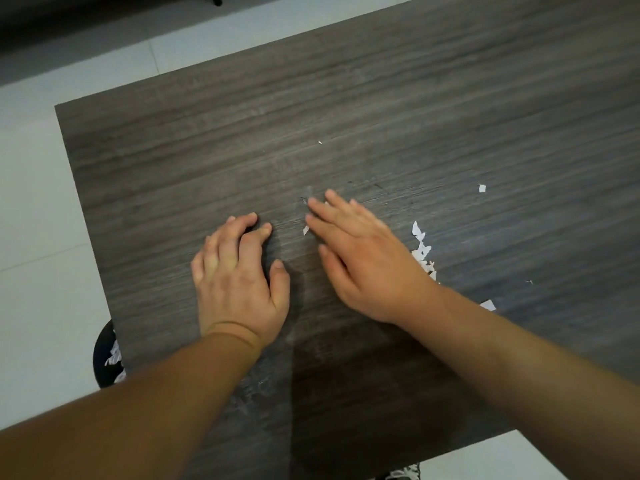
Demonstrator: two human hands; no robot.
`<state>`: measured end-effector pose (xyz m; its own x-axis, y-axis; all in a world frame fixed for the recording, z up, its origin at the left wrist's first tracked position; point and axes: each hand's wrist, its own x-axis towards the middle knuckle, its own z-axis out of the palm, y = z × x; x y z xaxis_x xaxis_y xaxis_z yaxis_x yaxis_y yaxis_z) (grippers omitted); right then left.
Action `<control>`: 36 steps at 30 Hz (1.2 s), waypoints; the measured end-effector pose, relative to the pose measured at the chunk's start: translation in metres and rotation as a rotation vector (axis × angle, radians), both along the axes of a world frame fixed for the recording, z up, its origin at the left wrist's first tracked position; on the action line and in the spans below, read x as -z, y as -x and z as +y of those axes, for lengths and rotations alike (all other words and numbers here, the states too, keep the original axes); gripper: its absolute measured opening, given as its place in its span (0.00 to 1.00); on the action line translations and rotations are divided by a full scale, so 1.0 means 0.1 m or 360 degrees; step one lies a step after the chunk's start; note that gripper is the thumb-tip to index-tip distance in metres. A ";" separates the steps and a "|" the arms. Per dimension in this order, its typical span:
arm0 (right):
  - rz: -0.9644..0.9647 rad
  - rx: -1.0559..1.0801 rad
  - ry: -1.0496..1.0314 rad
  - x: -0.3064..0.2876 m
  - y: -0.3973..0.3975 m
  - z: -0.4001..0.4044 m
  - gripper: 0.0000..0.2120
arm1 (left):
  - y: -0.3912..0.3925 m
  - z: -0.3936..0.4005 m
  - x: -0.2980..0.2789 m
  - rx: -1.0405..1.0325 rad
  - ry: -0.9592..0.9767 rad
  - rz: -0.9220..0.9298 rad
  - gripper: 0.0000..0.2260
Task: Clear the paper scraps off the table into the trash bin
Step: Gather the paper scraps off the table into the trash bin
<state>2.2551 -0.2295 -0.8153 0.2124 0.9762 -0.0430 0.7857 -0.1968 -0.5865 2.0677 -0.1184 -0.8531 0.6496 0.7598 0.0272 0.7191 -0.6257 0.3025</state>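
Both hands down on the dark wood desk [381, 98], scraps to the right.

Left hand [239, 271] palm-down, fingers bent, gripping nothing; right hand [363, 265] flat, fingers straight, blurred. Paper scraps [423, 252] bunched just beyond right wrist, one scrap [482, 188] farther off. Trash bin [108, 358] at desk's left edge, paper inside.

Paper scraps [423, 252] on table [381, 98], right of both hands; trash bin [104, 358] below left edge.
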 end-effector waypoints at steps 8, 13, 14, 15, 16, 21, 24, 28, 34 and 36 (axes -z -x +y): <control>0.0016 0.1030 -0.0489 -0.06 -1.04 -0.31 0.13 | -0.01 0.00 -0.04 -0.0015 0.0062 -0.0017 0.21; 0.0121 0.1733 -0.0464 0.07 -1.33 -1.25 0.17 | -0.03 0.01 -0.06 -0.0013 0.0092 -0.0021 0.22; 0.0074 0.1766 -0.0415 0.12 -1.21 -1.43 0.18 | -0.03 0.01 -0.06 -0.0012 0.0091 -0.0023 0.22; 0.0017 0.1767 -0.0373 0.17 -1.04 -1.58 0.18 | -0.02 0.01 -0.06 -0.0012 0.0089 -0.0026 0.21; -0.0048 0.1748 -0.0346 0.22 -0.85 -1.69 0.19 | -0.02 0.01 -0.06 -0.0012 0.0089 -0.0031 0.21; -0.0103 0.1642 -0.0253 0.28 -0.23 -1.53 0.23 | -0.02 0.01 -0.04 -0.0004 0.0067 -0.0022 0.22; -0.0059 0.1656 -0.0229 0.27 -0.10 -1.12 0.22 | -0.02 0.01 -0.03 -0.0002 0.0058 -0.0025 0.22; 0.0057 0.1540 -0.0300 0.23 0.10 -0.55 0.23 | -0.02 0.01 -0.04 -0.0005 0.0043 -0.0045 0.22; 0.0196 0.1248 -0.0656 0.19 0.27 -0.24 0.18 | -0.03 0.00 -0.06 -0.0013 0.0046 -0.0050 0.22; 0.0049 0.1362 -0.0794 0.20 -0.01 -0.40 0.15 | -0.03 0.01 -0.06 -0.0008 0.0050 -0.0055 0.22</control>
<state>2.2558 -0.2693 -0.8349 0.8602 0.4019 0.3139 0.4769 -0.4160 -0.7743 2.0705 -0.1176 -0.8470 0.6450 0.7638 0.0257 0.7108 -0.6119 0.3468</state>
